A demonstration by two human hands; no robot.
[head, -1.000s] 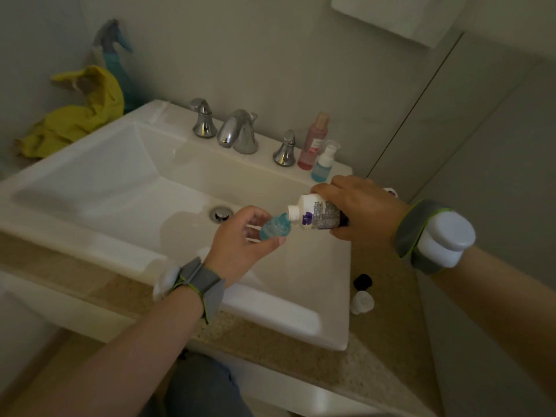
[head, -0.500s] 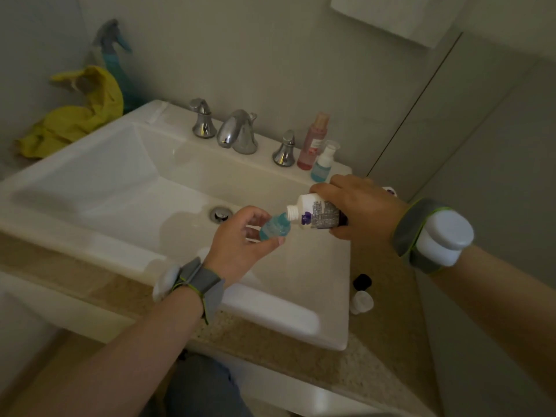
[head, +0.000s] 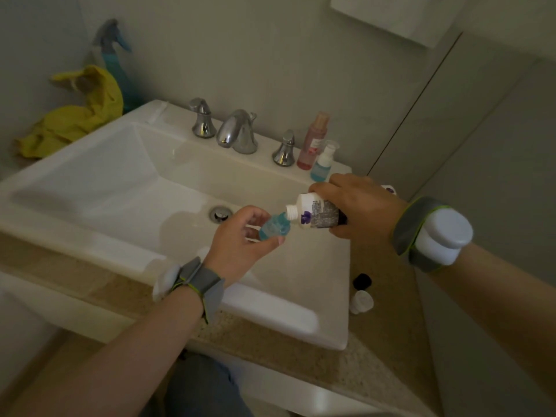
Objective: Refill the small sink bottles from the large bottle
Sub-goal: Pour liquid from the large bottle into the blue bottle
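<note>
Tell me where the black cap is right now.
The black cap sits on the speckled counter just right of the sink's front corner, directly behind the white cap, below the right hand.

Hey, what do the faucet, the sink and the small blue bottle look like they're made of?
Faucet: polished metal, likely chrome, with mirror-like highlights. Sink: glossy white ceramic or porcelain, judging by soft reflections. Small blue bottle: clear plastic, probably; blue liquid shows through.
</note>
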